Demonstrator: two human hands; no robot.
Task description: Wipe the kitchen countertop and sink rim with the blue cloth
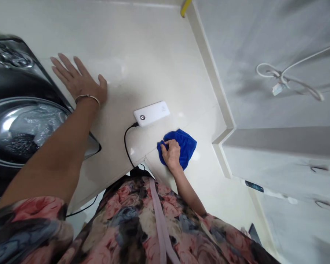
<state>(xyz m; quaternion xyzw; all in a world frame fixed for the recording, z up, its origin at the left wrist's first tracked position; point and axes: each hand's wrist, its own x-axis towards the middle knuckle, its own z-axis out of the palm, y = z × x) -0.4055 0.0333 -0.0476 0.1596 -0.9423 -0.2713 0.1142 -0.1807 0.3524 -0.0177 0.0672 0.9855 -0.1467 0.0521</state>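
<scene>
Blue cloth (183, 146) lies bunched on the cream bench (143, 51), just below and to the right of the white power bank (151, 113), close to the bench's front edge. The right hand (171, 153) is clenched on the cloth's near side, fingers (165, 146) dug into the fabric. The left hand (78, 80) lies flat and released on the bench, well to the left of the power bank, beside the steel sink (19, 124), with a bangle at the wrist. A black cable (125, 143) runs from the power bank's left end down over the bench edge.
</scene>
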